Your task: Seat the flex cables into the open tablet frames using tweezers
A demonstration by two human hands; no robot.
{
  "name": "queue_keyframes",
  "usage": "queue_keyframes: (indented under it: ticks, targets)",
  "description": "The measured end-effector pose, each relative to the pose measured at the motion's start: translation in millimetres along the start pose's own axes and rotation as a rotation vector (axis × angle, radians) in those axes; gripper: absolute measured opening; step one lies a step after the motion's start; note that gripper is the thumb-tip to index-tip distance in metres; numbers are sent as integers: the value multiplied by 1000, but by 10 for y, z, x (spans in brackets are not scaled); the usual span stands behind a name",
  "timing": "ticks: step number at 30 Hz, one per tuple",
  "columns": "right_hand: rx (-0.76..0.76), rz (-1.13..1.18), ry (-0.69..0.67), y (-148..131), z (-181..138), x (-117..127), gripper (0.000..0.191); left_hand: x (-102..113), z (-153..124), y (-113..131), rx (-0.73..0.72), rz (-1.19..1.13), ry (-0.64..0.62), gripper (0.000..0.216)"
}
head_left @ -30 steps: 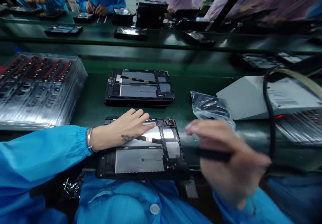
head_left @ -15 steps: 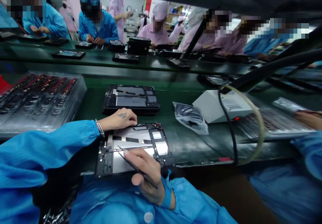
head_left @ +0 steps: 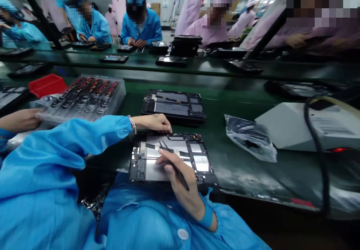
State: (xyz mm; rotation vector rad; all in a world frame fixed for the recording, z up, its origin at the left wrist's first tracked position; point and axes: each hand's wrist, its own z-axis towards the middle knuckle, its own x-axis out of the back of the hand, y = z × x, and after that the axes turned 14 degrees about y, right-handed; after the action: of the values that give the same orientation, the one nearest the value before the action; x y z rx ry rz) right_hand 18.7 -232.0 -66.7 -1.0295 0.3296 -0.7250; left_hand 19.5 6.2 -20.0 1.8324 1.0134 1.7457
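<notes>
An opened tablet (head_left: 154, 172) with silver panels and a black frame lies at the bench's front edge. My left hand (head_left: 155, 122) is at its far edge, fingers curled and pressed together; whatever they pinch, if anything, is hidden. Dark tweezers (head_left: 182, 177) are held in my right hand (head_left: 185, 184) over the middle of the tablet. Their two tips stand apart and point away from me, above the black strips on the panel. Contact between the tips and the panel cannot be made out.
Behind the tablet lie more stacked tablets (head_left: 176, 109). Left are clear trays of parts (head_left: 84, 96), a red bin (head_left: 47, 85) and another person's hand (head_left: 21, 120). A plastic bag (head_left: 250, 137) and a white box (head_left: 295, 126) with a black cable (head_left: 316, 148) are right.
The view has swung left, bringing the red bin and another person's hand into sight. My right hand has shifted the tweezers' tips farther across the tablet. My left hand stays at the far edge.
</notes>
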Motion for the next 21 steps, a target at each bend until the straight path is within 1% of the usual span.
queue_keyframes:
  ticks: [3, 5, 9, 13, 18, 21]
  targets:
    - [-203, 100, -59, -7, 44, 33, 29, -23, -52, 10, 38, -53, -21, 34]
    - [-264, 110, -90, -25, 55, 60, 29, -32, -99, 19, 70, -86, -47, 35]
    - [-265, 86, -121, -63, 57, 77, 32, -23, -195, 52, 125, -144, -92, 36]
    - [-254, 89, -130, -67, 74, 59, 33, -12, -229, 107, 175, -167, -108, 33]
    - [-237, 92, -140, -48, 98, 64, 32, -17, -186, 148, 132, -134, -87, 22]
    - [-274, 68, -160, -45, 129, 64, 34, -21, -137, 146, 115, -87, -89, 18]
